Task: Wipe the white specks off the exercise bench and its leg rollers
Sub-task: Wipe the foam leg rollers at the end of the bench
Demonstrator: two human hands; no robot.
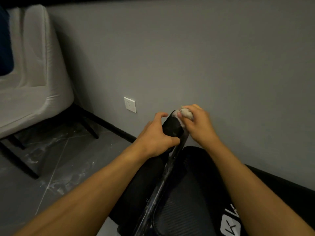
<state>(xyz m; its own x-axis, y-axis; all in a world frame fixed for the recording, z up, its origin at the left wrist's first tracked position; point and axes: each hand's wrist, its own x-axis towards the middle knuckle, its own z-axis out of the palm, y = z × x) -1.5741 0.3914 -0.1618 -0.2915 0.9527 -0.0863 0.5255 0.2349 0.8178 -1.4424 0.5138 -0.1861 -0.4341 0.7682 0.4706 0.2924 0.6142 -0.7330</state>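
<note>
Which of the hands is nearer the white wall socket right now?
Left. The left hand grips the black leg roller just right of and below the socket; the right hand, holding a wad at the roller's end, is farther right.

The light is dim, the grey wall [204, 57] brightest mid-frame and darkening toward the corners; my right hand [199, 125] and the pale cloth [186, 114] it grips are blurred; my left hand [156, 137] is sharper. The black leg roller [172, 127] it grips loses detail in shadow; the chair [34, 74] bends at the left edge.
</note>
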